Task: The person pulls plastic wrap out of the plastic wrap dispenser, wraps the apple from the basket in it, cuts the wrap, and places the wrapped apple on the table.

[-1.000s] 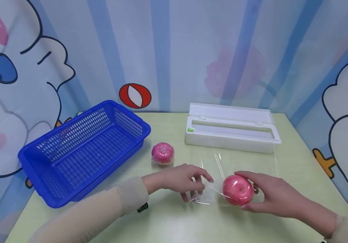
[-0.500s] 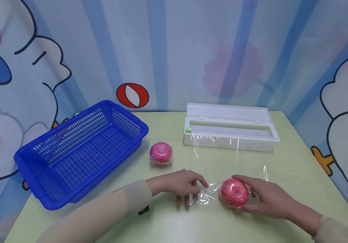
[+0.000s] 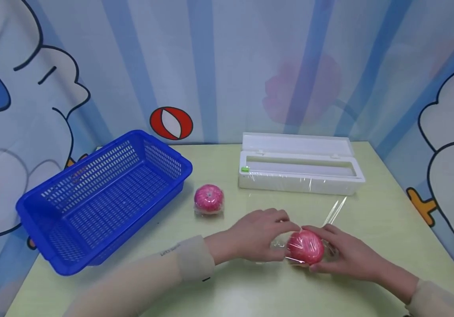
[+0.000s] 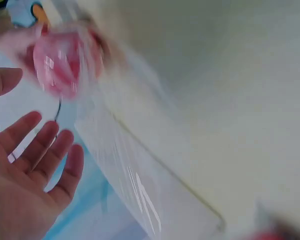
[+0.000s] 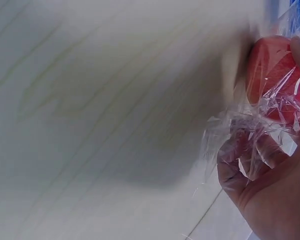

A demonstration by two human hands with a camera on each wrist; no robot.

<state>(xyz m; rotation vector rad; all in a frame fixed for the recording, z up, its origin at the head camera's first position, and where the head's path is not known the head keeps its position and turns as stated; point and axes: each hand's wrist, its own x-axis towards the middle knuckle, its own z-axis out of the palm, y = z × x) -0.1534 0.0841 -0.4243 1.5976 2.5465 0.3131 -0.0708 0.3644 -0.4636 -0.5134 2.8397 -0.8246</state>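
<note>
My right hand (image 3: 349,255) holds a pink-red apple (image 3: 306,247) from its right side, thumb and fingers around it. Clear cling film (image 5: 215,145) covers the apple and bunches under that hand's fingers in the right wrist view. On the apple's left side, my left hand (image 3: 256,235) reaches across with its fingertips close to the film. The left wrist view shows this hand's fingers (image 4: 50,150) loosely bent and spread, with nothing gripped. A second apple (image 3: 208,199), wrapped in film, sits on the table farther left.
At the back right lies a white cling film dispenser (image 3: 296,182), lid up, with film stretching from its front. A blue plastic basket (image 3: 187,171) stands at the left. A printed curtain (image 3: 227,79) hangs behind the table (image 3: 246,290).
My left hand has left the bunched film beside the apple, then moved right and up to the apple's left side. The right hand stays on the apple, which has shifted slightly left.
</note>
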